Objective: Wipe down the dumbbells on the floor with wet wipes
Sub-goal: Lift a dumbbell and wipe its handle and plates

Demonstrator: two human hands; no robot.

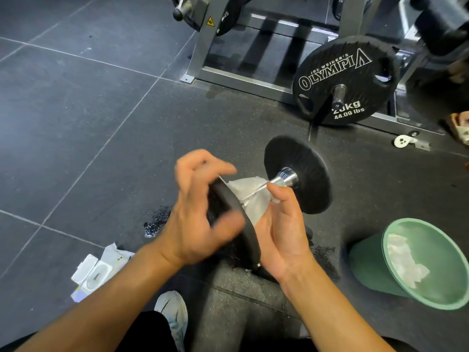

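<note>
Floor (76, 123) of dark tiles and rubber matting carries a grey rack (228, 74) with a 20 kg weight plate (342, 80) at the back. Nearer sits the dumbbell (304, 179), its near plate partly hidden by both hands. A green bin (368, 265) of crumpled wipes is to its right and a wipes pack (99, 270) to its left. The blurred left hand (200, 212) curls its fingers over the near plate, grip unclear, while the right hand (281, 229) fingers hold a wet wipe (246, 189) against the handle.
</note>
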